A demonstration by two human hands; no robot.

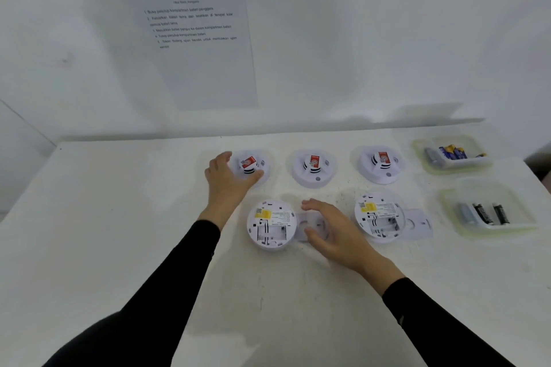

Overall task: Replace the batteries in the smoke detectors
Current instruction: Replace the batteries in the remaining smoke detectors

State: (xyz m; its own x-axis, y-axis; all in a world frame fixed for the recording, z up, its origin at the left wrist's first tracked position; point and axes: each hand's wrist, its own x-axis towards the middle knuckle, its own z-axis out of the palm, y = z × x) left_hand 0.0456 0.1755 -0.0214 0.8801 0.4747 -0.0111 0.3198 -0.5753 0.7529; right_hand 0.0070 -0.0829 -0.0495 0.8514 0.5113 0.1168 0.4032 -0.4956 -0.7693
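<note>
Hands outstretched: left hand (pixel 228 180) grips detector (pixel 250 164), right hand (pixel 334 235) loose-fingered.

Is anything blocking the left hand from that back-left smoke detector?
Nothing visible does. The left hand curves round the back-left smoke detector, thumb and fingers at its rim, with nothing between them.

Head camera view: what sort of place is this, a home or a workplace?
Probably a staged work or training station, not a home: a printed instruction sheet hangs on the wall, five smoke detectors lie in two rows on a white table, and two clear tubs hold batteries.
</note>
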